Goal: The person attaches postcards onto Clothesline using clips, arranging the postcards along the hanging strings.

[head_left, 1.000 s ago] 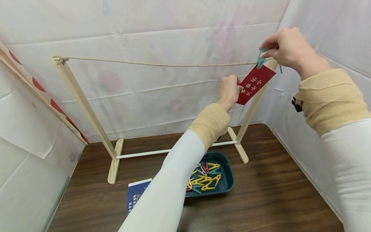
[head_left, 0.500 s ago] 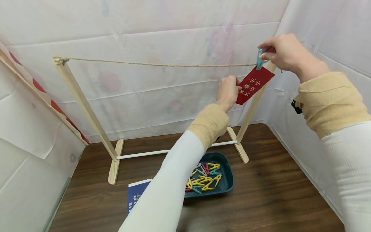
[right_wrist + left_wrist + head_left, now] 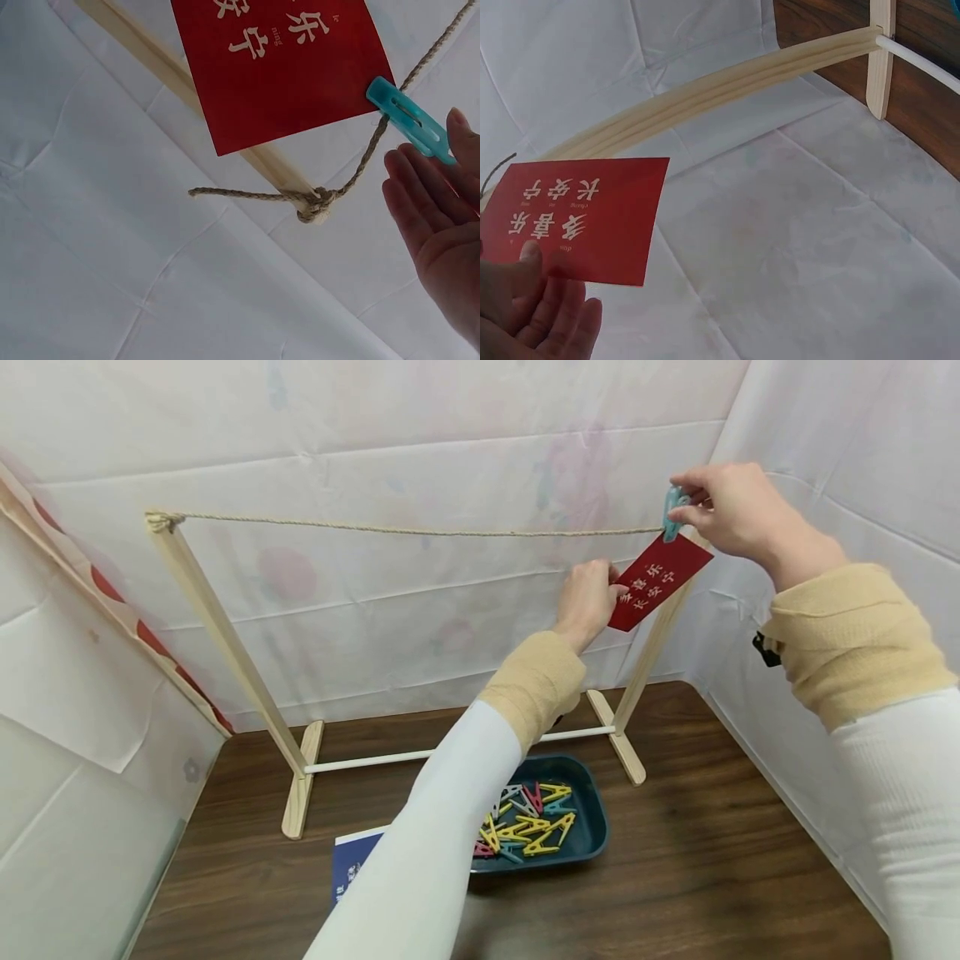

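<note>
In the head view a red card (image 3: 663, 578) with white lettering hangs slanted at the right end of the rope (image 3: 420, 532). My left hand (image 3: 585, 600) pinches its lower left edge between thumb and fingers; the left wrist view shows the thumb on the card's printed face. A light blue clothespin (image 3: 409, 118) sits over the card's upper corner, right where the rope passes. My right hand (image 3: 742, 512) pinches the other end of that clothespin. In the right wrist view the remaining fingers extend below it, and the rope runs behind the clothespin to a knot.
The rope is tied between two wooden posts (image 3: 228, 643) joined below by a white rod (image 3: 375, 762). Under my left forearm, a dark teal tray (image 3: 591, 843) holds several coloured clothespins (image 3: 536, 827). A blue printed sheet (image 3: 352, 860) lies left of it, partly covered by the sleeve.
My right hand has come down slightly with the clothespin, which now stands more upright at the card's corner. The left hand keeps its pinch on the card, nearly still.
</note>
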Motion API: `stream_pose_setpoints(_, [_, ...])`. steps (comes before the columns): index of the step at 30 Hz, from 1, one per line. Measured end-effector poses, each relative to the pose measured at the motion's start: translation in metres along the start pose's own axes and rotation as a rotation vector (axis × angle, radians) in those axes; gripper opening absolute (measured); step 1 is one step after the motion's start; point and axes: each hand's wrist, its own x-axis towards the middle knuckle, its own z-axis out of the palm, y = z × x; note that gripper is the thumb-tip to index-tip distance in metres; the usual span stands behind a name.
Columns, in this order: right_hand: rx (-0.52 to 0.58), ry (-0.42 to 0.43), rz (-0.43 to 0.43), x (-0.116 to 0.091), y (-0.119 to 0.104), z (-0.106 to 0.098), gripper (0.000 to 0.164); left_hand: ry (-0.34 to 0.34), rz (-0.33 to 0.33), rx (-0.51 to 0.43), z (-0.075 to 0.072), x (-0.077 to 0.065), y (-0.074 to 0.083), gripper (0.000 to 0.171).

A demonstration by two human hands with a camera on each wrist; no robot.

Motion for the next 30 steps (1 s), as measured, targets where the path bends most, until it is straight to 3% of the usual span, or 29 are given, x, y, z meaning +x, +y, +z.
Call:
stream_pose_setpoints(7, [0.022,0.021,-0.016,-0.004,-0.001,0.007,0.051,-0.017,0.041,-0.025,-0.008,-0.003,-0.009,0.034])
stream_pose_setpoints(12, [0.068,0.094,0.01,-0.009,-0.001,0.013,0.05,-0.016,0.036,-0.078,-0.013,-0.007,-0.02,0.039])
stream_pose_setpoints(16, [0.116,0.22,0.019,-0.015,-0.001,0.019,0.045,-0.017,0.064,-0.128,-0.019,-0.011,-0.029,0.05])
stream_pose_setpoints(21, [0.152,0.45,-0.003,-0.026,-0.001,0.031,0.031,-0.039,0.098,-0.192,-0.022,-0.016,-0.039,0.06])
stream_pose_setpoints(25, [0.173,0.586,-0.002,-0.034,-0.003,0.04,0.024,-0.004,0.126,-0.207,-0.023,-0.023,-0.045,0.051])
stream_pose_setpoints(30, [0.187,0.65,0.021,-0.045,-0.005,0.051,0.023,0.038,0.165,-0.199,-0.023,-0.034,-0.054,0.038])
